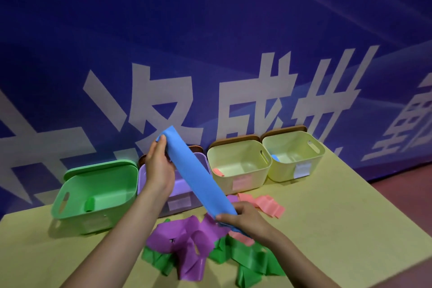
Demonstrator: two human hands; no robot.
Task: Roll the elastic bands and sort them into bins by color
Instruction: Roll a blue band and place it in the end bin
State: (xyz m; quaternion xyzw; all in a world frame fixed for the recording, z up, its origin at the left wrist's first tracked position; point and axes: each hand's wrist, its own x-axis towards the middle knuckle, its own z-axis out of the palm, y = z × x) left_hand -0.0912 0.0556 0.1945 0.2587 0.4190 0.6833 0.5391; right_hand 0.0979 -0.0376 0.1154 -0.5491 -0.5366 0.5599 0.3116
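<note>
Both hands stretching a blue band out flat above the worktop, bins lined up behind.

The left hand (160,166) is raised up high with its fingers pinched shut on the top end of the blue band (196,173), while the right hand (245,217) sits low and nearer, closed on the bottom end, so the band runs taut on a diagonal across the purple bin (175,203). Under the hands there's a loose heap of purple bands (187,238), green bands (247,257) and pink bands (266,204) on the yellow worktop (339,217). Green bin (77,196) is at left with a green roll (90,204) inside, and two pale yellow bins (238,163) at right against the blue wall (210,30). Right side of the worktop is wide open up to its edge; the left front corner is bare too.
</note>
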